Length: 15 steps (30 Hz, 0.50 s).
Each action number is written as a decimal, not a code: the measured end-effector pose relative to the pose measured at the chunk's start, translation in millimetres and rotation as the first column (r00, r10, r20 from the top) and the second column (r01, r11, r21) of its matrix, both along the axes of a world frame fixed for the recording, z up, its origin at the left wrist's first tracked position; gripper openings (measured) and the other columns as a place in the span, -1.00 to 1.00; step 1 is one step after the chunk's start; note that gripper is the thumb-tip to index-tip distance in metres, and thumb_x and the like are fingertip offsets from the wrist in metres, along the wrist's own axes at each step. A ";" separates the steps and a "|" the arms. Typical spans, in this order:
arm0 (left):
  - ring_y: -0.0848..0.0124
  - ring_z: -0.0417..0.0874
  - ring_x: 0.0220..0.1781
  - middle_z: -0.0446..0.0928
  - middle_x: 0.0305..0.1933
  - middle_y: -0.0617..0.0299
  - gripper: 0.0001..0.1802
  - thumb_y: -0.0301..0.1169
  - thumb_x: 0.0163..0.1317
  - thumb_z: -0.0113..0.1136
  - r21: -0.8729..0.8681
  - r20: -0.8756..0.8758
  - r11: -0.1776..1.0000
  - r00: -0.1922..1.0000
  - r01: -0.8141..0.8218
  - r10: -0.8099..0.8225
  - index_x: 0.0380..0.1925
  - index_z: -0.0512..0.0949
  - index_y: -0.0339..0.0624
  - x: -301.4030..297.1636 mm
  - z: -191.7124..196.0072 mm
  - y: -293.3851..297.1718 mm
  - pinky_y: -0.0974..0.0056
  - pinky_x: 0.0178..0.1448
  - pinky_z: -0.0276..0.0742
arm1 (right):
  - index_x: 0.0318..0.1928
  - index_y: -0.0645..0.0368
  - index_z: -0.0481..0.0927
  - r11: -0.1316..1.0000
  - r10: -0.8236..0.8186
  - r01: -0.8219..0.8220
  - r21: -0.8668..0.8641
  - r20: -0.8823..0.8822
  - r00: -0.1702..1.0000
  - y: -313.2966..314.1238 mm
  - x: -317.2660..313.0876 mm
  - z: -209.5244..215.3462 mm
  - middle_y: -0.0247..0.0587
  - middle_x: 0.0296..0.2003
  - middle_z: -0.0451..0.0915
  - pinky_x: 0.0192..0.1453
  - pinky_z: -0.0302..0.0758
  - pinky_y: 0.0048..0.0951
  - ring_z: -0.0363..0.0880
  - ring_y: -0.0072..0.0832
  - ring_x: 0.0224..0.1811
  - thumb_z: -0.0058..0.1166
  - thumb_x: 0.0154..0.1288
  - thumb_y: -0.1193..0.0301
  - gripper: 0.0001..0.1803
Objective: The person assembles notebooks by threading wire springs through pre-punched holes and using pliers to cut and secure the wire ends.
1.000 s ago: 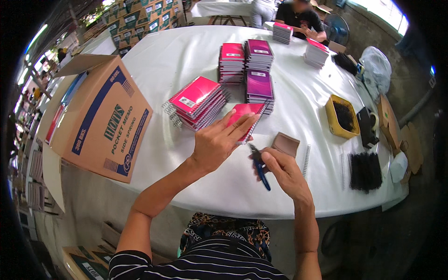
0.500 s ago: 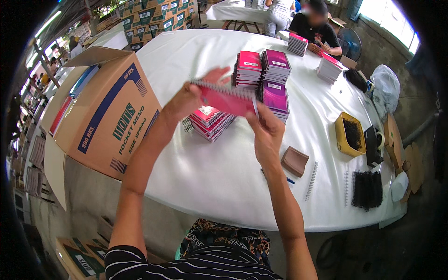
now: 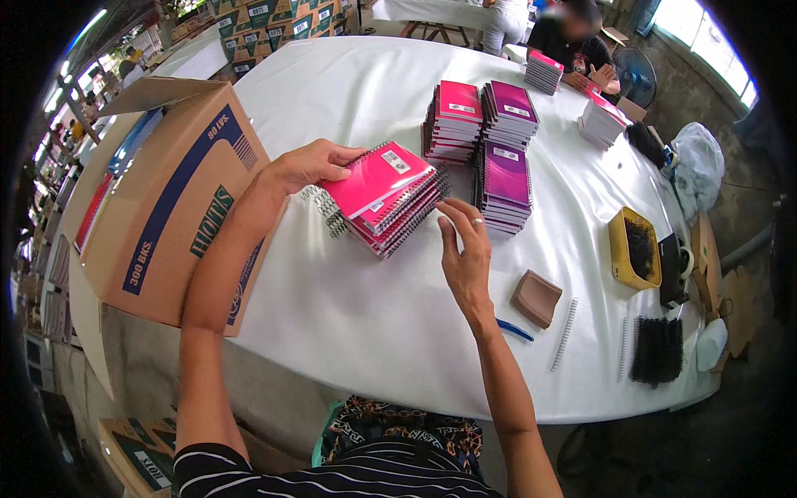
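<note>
A pink spiral notebook (image 3: 374,184) lies on top of a low stack of spiral notebooks (image 3: 405,217) in the middle of the table. My left hand (image 3: 309,166) grips its left edge, thumb over the cover and fingers at the far side. To the right of the stack, my right hand (image 3: 467,259) holds nothing; its fingers are bent but apart, just off the coil bindings. Beyond are a taller stack of pink notebooks (image 3: 457,101) and two purple stacks, the nearer purple stack (image 3: 506,178) close to my right hand.
A large open carton (image 3: 187,216) stands at the left. On the right lie a brown block (image 3: 536,299), a blue pen-like tool (image 3: 515,330), a loose coil (image 3: 564,334), a yellow tub (image 3: 636,247) and a bundle of black coils (image 3: 657,350). A person (image 3: 573,41) sits across the table.
The pink notebook, held up in both hands before, has come down onto the stack. My right hand has let go and moved away to the right; my left hand still grips it.
</note>
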<state>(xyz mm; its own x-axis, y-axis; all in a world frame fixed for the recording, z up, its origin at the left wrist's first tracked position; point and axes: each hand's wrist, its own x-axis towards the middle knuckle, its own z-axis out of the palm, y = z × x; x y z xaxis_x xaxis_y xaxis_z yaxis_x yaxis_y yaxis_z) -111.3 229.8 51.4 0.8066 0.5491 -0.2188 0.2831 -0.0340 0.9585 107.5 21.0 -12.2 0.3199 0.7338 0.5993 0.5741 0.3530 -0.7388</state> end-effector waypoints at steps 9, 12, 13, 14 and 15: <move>0.48 0.62 -0.01 0.57 0.11 0.09 -0.17 0.29 0.36 -0.16 0.005 -0.179 0.983 0.967 -0.185 0.183 0.05 0.55 -0.36 10.7 -3.7 33.8 0.29 0.04 0.59 | 0.38 0.35 0.11 0.925 -0.023 -0.185 -0.331 -0.537 0.843 14.6 -32.7 -69.8 0.19 0.35 0.23 0.51 0.05 -0.22 0.16 -0.04 0.44 -0.23 0.55 0.13 -0.37; 0.47 0.64 -0.09 0.62 -0.02 0.12 -0.15 0.29 0.36 -0.20 -0.196 -0.164 0.980 0.987 -0.037 0.005 0.00 0.55 -0.41 23.0 -23.4 40.2 0.30 0.03 0.59 | 0.40 0.38 -0.01 0.913 0.008 -0.233 -0.336 -0.555 0.832 35.1 -52.9 -64.6 0.26 0.36 0.16 0.51 0.02 -0.19 0.12 0.02 0.45 -0.28 0.55 0.09 -0.31; 0.46 0.65 -0.15 0.66 -0.12 0.14 -0.24 0.18 0.45 -0.20 -0.170 -0.160 0.983 0.986 -0.063 0.036 -0.02 0.57 -0.41 43.0 -18.8 27.1 0.31 0.02 0.59 | 0.41 0.39 -0.06 0.912 -0.012 -0.209 -0.352 -0.533 0.846 39.9 -48.8 -63.2 0.28 0.36 0.14 0.52 0.01 -0.18 0.11 0.03 0.45 -0.29 0.55 0.08 -0.29; 0.47 0.65 -0.15 0.66 -0.13 0.15 -0.25 0.17 0.45 -0.20 -0.103 -0.196 0.994 0.981 -0.029 0.009 -0.03 0.58 -0.40 45.2 -16.6 26.5 0.31 0.00 0.59 | 0.42 0.40 -0.10 0.909 -0.009 -0.208 -0.362 -0.515 0.857 44.5 -52.3 -59.0 0.30 0.37 0.12 0.52 0.00 -0.17 0.10 0.05 0.45 -0.31 0.55 0.07 -0.27; 0.48 0.65 -0.15 0.66 -0.15 0.16 -0.27 0.16 0.46 -0.20 -0.036 -0.233 0.999 0.972 0.008 -0.017 -0.04 0.58 -0.39 48.2 -14.9 25.9 0.31 -0.01 0.59 | 0.42 0.42 -0.14 0.904 -0.007 -0.207 -0.373 -0.497 0.868 48.2 -54.0 -54.9 0.32 0.37 0.10 0.52 -0.01 -0.16 0.09 0.07 0.46 -0.33 0.55 0.05 -0.25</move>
<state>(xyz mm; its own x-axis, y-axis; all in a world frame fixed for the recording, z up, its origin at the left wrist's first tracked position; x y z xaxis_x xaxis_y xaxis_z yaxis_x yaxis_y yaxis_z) -63.0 255.7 36.5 0.7379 0.5281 -0.4202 0.4986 -0.0069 0.8668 53.5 69.2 -67.1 0.3969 0.9172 0.0363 0.0911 0.0000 -0.9958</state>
